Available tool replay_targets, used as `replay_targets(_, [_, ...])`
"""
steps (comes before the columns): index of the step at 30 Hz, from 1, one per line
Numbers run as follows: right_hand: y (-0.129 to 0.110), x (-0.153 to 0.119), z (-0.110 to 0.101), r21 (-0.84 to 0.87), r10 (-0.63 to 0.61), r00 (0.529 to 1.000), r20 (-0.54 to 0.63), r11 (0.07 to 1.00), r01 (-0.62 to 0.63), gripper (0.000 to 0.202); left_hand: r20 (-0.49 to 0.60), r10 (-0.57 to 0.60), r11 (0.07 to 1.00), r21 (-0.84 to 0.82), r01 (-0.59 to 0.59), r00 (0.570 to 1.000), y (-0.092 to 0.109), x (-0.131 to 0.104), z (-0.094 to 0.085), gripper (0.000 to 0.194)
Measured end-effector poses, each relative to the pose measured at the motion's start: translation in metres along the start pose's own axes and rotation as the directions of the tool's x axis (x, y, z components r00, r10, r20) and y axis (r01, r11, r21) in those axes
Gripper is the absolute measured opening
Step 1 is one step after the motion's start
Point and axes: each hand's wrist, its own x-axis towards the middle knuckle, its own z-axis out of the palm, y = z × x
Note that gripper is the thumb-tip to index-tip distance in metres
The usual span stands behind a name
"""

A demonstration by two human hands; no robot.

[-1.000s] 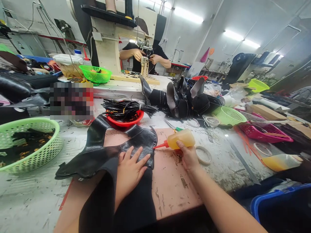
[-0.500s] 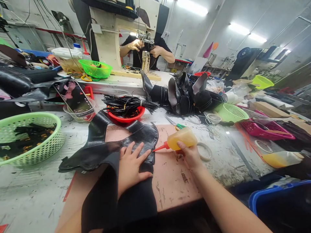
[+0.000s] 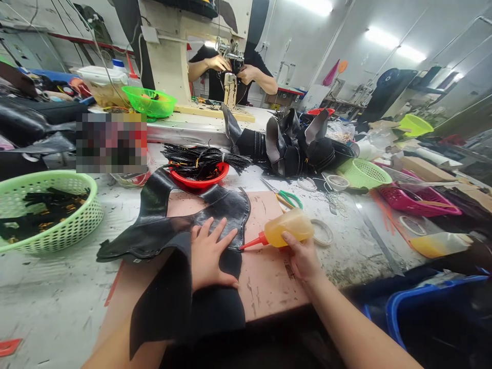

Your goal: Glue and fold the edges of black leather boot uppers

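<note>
While the left hand (image 3: 209, 256) lies flat, fingers spread, on the black leather piece (image 3: 180, 230), its grip holds nothing and only presses the piece onto the pink mat (image 3: 269, 277) at the near edge of the counter (image 3: 46, 302). Right hand (image 3: 303, 256) has its grip closed around the yellow squeeze bottle (image 3: 290, 226), tilted, red nozzle (image 3: 251, 242) touching the leather's right edge just beside the left fingertips. Tape roll (image 3: 322, 232) sits just right of the bottle, green-handled scissors (image 3: 286, 196) behind it. Red bowl (image 3: 200, 177) of black strips is past the leather; green basket (image 3: 46, 210) toward the left edge. Another person works at a sewing machine (image 3: 230, 77) at the far side.
</note>
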Motion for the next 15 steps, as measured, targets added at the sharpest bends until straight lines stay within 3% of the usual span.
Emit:
replay_targets(8, [0.007,-0.009,-0.005,-0.01,-0.031,0.999,0.009,0.999,0.031,0.044,-0.027,0.004,1.0,-0.005,-0.004,1.0,-0.001,-0.001,0.004,0.107])
replay_targets(15, [0.007,-0.018,-0.007,-0.01,-0.015,1.0,-0.023,1.0,0.015,0.044,0.033,0.032,0.999,-0.022,-0.031,0.999,-0.002,-0.002,0.0,0.102])
